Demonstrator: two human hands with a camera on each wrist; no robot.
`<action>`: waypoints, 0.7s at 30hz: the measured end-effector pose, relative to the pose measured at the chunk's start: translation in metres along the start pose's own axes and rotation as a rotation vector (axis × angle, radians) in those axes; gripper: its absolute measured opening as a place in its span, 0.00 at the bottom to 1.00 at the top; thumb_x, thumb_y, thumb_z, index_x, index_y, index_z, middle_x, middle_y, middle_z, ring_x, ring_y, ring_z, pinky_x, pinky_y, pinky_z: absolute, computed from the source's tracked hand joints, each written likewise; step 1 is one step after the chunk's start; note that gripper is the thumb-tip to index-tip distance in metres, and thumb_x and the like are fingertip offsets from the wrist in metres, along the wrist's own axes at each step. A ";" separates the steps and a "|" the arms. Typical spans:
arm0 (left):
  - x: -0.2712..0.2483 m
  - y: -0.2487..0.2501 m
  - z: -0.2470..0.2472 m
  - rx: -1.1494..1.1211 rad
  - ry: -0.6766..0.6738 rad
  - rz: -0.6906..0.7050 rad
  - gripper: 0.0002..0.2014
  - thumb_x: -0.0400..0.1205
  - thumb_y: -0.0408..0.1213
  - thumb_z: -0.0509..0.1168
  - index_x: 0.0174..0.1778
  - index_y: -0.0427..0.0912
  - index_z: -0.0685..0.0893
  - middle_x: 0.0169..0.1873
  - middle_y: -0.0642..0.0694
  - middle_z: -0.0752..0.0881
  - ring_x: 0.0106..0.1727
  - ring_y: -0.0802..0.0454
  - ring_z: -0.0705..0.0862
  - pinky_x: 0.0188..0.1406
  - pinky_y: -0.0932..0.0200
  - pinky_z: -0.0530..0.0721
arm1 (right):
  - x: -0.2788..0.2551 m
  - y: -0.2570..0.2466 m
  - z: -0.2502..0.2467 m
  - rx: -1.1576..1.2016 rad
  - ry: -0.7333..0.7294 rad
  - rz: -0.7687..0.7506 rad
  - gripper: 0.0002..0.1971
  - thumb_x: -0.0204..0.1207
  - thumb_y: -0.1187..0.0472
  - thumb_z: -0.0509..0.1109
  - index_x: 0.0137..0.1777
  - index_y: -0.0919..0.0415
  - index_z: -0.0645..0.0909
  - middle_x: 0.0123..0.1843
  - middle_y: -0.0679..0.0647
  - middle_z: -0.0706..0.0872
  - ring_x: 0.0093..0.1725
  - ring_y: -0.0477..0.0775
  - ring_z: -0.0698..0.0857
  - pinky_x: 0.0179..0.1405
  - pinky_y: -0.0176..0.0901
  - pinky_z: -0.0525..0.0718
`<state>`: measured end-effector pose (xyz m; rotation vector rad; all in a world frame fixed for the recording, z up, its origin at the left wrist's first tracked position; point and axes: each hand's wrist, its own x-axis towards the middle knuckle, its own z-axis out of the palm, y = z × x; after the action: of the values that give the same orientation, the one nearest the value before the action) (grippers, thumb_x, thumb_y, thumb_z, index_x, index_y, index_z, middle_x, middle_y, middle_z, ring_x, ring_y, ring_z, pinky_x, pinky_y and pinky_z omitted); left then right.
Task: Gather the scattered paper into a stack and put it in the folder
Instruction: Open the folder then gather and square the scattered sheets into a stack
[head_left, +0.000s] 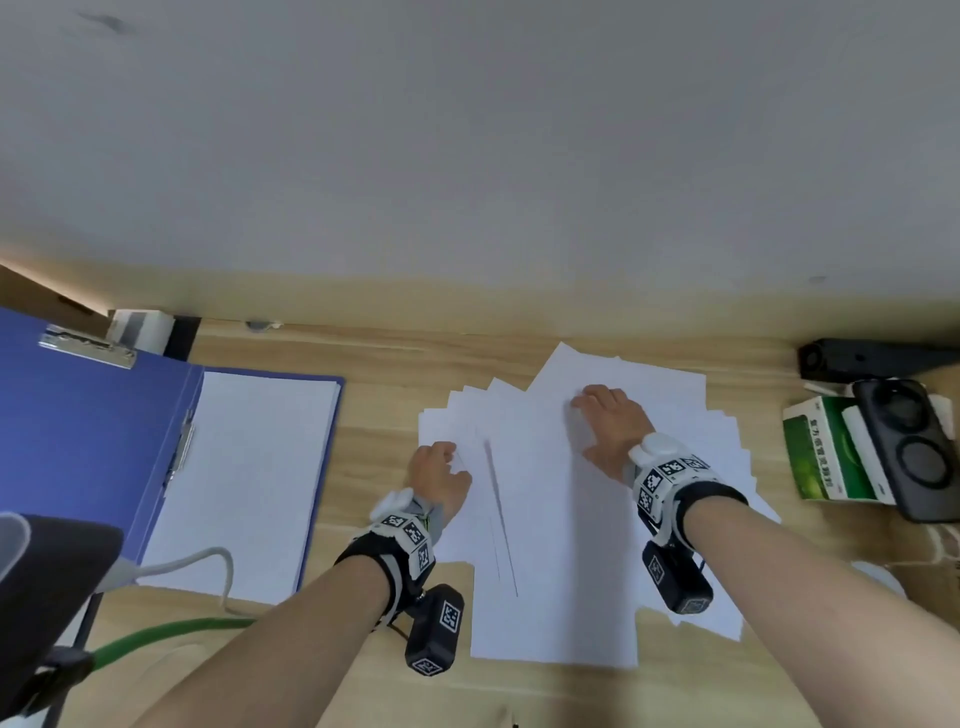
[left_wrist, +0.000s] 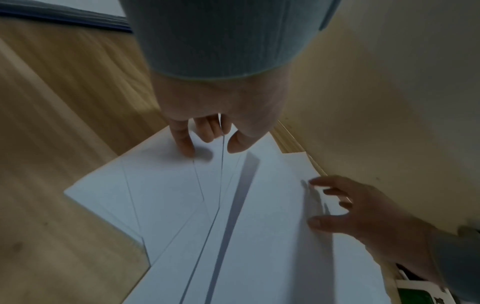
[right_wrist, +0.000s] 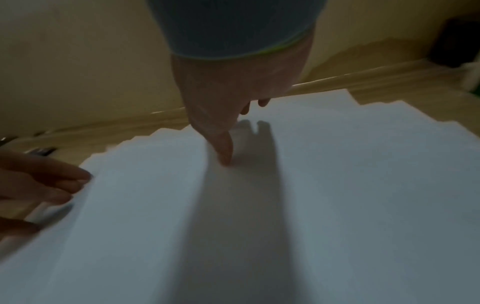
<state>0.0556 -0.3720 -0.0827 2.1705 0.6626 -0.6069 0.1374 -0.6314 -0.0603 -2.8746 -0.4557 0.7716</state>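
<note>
Several white paper sheets (head_left: 561, 519) (left_wrist: 259, 246) (right_wrist: 337, 185) lie fanned and overlapping on the wooden desk (head_left: 384, 415), right of centre. My left hand (head_left: 441, 467) (left_wrist: 210, 148) (right_wrist: 52, 185) is at their left edge and pinches a raised sheet edge between curled fingers and thumb. On top of the spread, further back, rests my right hand (head_left: 597, 410) (left_wrist: 337, 205) (right_wrist: 233, 133), fingers spread, fingertips and thumb pressing down. The blue folder (head_left: 78, 441) (left_wrist: 64, 16) lies open at the left, white paper (head_left: 244, 467) in its right half.
A green box (head_left: 821, 452) and a black device (head_left: 909, 447) stand right of the sheets, a black object (head_left: 872, 358) behind them. A grey cable (head_left: 208, 558) crosses the folder's near corner, beside a green cable (head_left: 156, 634). The wall (head_left: 467, 156) rises behind the desk.
</note>
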 end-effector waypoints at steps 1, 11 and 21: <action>0.001 -0.001 0.001 0.008 -0.008 0.008 0.23 0.78 0.31 0.64 0.71 0.39 0.75 0.64 0.41 0.76 0.60 0.48 0.81 0.59 0.54 0.82 | 0.006 -0.003 0.000 -0.010 -0.028 -0.038 0.42 0.67 0.56 0.79 0.80 0.52 0.65 0.81 0.52 0.64 0.78 0.59 0.66 0.75 0.50 0.67; 0.022 -0.009 0.009 -0.020 -0.012 -0.006 0.12 0.76 0.33 0.65 0.54 0.44 0.87 0.63 0.43 0.79 0.59 0.49 0.82 0.52 0.59 0.81 | 0.047 -0.025 -0.016 -0.359 -0.179 -0.260 0.34 0.61 0.42 0.79 0.69 0.47 0.79 0.65 0.51 0.73 0.66 0.58 0.68 0.69 0.48 0.66; 0.012 -0.007 0.003 0.051 -0.058 -0.018 0.24 0.71 0.33 0.65 0.65 0.44 0.76 0.62 0.44 0.74 0.60 0.47 0.79 0.55 0.49 0.85 | -0.001 -0.024 -0.006 0.007 -0.291 0.050 0.22 0.71 0.55 0.72 0.66 0.39 0.80 0.60 0.49 0.87 0.59 0.59 0.86 0.54 0.49 0.83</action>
<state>0.0593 -0.3677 -0.0955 2.1877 0.6420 -0.7010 0.1339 -0.6096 -0.0496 -2.7848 -0.4111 1.2050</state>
